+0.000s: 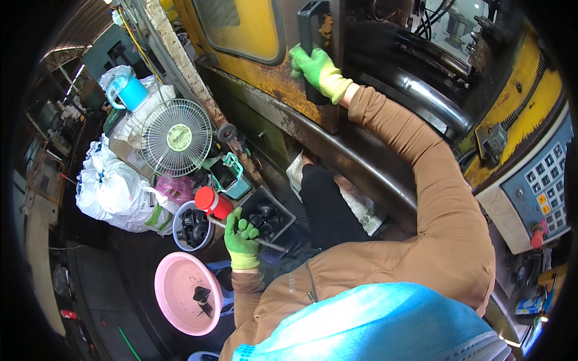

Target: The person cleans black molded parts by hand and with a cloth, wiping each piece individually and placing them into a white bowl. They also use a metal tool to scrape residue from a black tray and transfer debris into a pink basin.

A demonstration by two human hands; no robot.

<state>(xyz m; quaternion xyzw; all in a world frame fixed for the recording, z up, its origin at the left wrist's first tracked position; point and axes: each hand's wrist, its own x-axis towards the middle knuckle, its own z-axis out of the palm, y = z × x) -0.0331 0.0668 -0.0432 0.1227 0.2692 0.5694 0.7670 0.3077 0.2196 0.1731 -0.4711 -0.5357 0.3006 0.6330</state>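
Note:
My right hand [320, 70], in a green and yellow knit glove, is closed round the black handle [313, 30] of a yellow sliding machine door [271, 75] with rust patches. To the right of the door, the machine's opening shows shiny metal bars [430, 99]. My left hand [241, 240], gloved the same way, is closed on a thin metal rod [272, 245] near my body. Close by the left hand are a red-lidded container [214, 202] and a dark crate [288, 225] of black molded parts [265, 218].
A control panel [542, 180] with buttons and a red knob stands at right. Left are a fan [176, 137], white sacks [105, 186], a teal basket [236, 185], a bucket [177, 227] of black parts and a pink basin [171, 289] holding a few black pieces.

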